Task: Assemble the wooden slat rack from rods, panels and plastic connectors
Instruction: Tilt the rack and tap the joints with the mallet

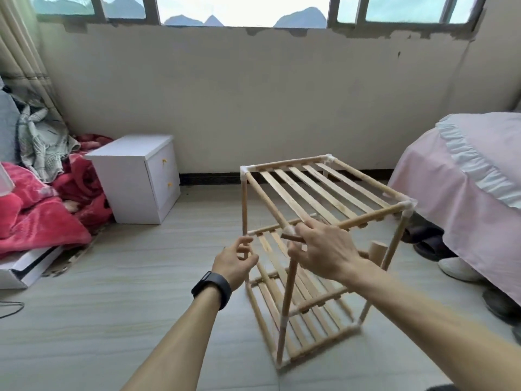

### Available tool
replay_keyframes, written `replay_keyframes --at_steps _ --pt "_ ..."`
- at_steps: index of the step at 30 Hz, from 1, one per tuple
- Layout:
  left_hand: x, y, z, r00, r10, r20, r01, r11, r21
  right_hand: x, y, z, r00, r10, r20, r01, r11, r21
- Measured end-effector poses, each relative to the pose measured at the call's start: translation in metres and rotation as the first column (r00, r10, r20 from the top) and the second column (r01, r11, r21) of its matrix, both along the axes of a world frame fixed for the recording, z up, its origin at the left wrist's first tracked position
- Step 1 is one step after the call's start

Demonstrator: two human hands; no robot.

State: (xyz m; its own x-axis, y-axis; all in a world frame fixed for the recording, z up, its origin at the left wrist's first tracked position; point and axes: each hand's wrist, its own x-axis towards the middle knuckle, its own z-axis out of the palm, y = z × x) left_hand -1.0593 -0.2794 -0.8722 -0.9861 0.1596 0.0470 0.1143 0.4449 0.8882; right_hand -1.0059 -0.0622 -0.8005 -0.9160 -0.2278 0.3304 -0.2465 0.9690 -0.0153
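The wooden slat rack (324, 187) stands on the floor with three slatted tiers, round rods and white plastic corner connectors (408, 206). My left hand (234, 263) curls its fingers round the rack's left rod beside the middle tier. My right hand (324, 249) grips the top of the front upright rod (290, 283), just under the near top connector (289, 229), where a short dark wooden stub (293, 237) sticks out. The hand hides how that joint sits. A thick wooden dowel end (377, 249) shows behind my right wrist.
A white two-drawer nightstand (135, 176) stands to the left, with red blankets (42, 218) and a white box (25, 269) beyond it. A pink-covered bed (465, 179) is close on the right, with shoes (456, 268) at its foot. Tiled floor (112, 320) lies in front.
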Motion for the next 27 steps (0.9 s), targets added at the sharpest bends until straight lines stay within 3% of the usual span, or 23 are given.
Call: replay_keyframes --at_steps 2,4,8,12,16,20,21,24,27 --pt "-0.002 -0.007 0.003 0.995 0.096 -0.016 -0.096 0.995 -0.017 0.011 0.040 0.001 0.997 0.050 0.062 -0.049 0.999 -0.019" --pt "-0.005 -0.009 0.006 0.979 0.205 -0.008 -0.205 0.979 -0.014 0.021 0.078 0.000 0.998 0.001 0.067 0.004 0.997 -0.077" --pt "-0.005 -0.008 0.015 0.920 0.389 -0.049 -0.388 0.921 0.023 0.029 0.128 -0.005 0.953 -0.303 0.015 0.302 0.943 -0.138" --pt "0.001 0.007 0.010 0.983 0.153 -0.099 -0.154 0.988 -0.007 0.030 0.133 -0.003 0.863 -0.504 -0.029 0.485 0.845 -0.223" --pt "0.006 0.029 0.009 0.988 0.101 -0.117 -0.099 0.995 0.027 0.033 0.089 0.016 0.900 -0.355 -0.255 0.166 0.816 -0.553" --pt "0.006 0.035 0.006 0.986 0.055 -0.154 -0.056 0.998 0.001 0.030 0.048 0.051 0.968 -0.222 -0.112 0.103 0.767 -0.634" --pt "0.006 0.034 0.006 0.987 0.041 -0.157 -0.043 0.999 -0.009 0.031 0.040 0.057 0.991 -0.125 -0.056 0.043 0.671 -0.741" --pt "0.002 0.031 0.005 0.988 0.012 -0.152 -0.016 1.000 -0.021 0.033 0.023 0.071 0.975 0.220 -0.023 -0.067 0.196 -0.978" --pt "0.000 0.027 0.003 0.988 -0.011 -0.151 0.008 1.000 -0.021 0.038 0.020 0.074 0.838 0.541 0.071 0.088 -0.007 -0.996"
